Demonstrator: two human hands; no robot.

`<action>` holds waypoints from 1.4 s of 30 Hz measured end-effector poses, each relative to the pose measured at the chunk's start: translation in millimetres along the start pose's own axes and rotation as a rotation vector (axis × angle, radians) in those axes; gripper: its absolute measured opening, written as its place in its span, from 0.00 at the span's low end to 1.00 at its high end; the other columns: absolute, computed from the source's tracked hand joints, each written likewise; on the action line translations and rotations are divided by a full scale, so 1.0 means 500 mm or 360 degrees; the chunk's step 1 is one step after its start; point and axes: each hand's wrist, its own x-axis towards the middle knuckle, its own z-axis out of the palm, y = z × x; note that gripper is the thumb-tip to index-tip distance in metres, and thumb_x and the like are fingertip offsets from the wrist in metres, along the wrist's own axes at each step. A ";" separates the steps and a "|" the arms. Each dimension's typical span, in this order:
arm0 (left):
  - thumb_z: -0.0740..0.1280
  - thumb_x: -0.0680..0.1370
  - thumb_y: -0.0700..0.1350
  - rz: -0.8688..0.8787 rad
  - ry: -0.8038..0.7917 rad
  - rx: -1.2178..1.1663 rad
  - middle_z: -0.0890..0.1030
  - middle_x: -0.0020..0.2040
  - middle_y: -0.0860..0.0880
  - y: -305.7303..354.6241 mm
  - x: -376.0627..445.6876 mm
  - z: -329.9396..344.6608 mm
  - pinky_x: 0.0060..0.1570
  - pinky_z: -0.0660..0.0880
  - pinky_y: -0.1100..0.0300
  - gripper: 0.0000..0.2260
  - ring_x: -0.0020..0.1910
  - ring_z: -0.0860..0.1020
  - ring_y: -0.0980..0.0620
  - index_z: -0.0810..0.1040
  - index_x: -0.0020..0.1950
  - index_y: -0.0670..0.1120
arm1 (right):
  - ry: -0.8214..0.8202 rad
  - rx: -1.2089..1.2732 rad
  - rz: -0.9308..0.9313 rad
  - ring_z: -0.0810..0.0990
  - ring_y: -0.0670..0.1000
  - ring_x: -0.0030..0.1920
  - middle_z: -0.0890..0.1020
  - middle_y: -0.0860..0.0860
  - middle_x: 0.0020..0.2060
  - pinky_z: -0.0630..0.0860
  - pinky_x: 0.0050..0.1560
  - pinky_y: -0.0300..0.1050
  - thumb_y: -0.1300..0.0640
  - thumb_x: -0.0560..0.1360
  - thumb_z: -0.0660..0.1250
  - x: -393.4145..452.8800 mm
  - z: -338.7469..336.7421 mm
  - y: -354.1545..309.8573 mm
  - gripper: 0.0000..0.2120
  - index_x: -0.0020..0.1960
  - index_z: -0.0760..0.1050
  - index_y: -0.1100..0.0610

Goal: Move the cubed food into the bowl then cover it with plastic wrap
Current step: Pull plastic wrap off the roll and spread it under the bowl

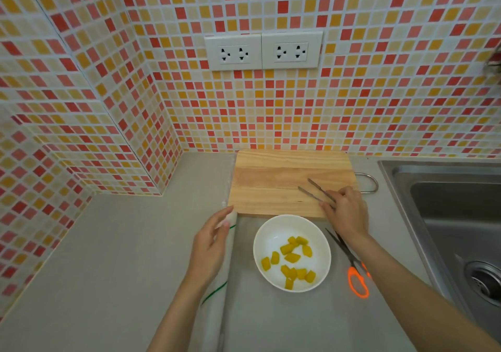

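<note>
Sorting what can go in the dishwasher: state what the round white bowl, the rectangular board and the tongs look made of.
Round white bowl: glossy, probably glazed ceramic, possibly melamine. Rectangular board: pale unvarnished wood, with visible grain and joined strips. Thin grey tongs at the right hand: look like metal.

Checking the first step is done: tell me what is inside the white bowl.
The bowl holds about a dozen yellow food cubes, scattered loosely on its white bottom. Nothing hides them from above; whether plastic wrap already lies over it cannot be told.
</note>
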 end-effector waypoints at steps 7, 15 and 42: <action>0.69 0.73 0.55 -0.0544 -0.0136 0.0862 0.78 0.58 0.46 -0.070 -0.049 -0.063 0.58 0.73 0.54 0.24 0.56 0.77 0.48 0.73 0.65 0.45 | -0.0001 -0.0002 0.0038 0.68 0.60 0.63 0.73 0.59 0.61 0.64 0.60 0.54 0.48 0.72 0.68 -0.013 -0.035 -0.055 0.25 0.66 0.70 0.55; 0.71 0.73 0.45 -0.0616 -0.0182 0.0339 0.84 0.39 0.52 -0.047 -0.069 -0.076 0.36 0.74 0.67 0.09 0.41 0.82 0.54 0.82 0.51 0.44 | -0.0046 0.1226 -0.0513 0.72 0.43 0.54 0.71 0.46 0.53 0.69 0.56 0.36 0.54 0.74 0.62 -0.246 -0.111 -0.300 0.18 0.64 0.73 0.52; 0.56 0.82 0.46 -0.0189 0.0372 -0.1409 0.81 0.48 0.41 0.091 -0.112 -0.028 0.39 0.80 0.55 0.10 0.39 0.81 0.49 0.76 0.54 0.46 | -0.0028 0.1651 0.0127 0.84 0.47 0.43 0.85 0.45 0.40 0.80 0.48 0.55 0.57 0.70 0.71 -0.393 -0.098 -0.350 0.05 0.38 0.76 0.50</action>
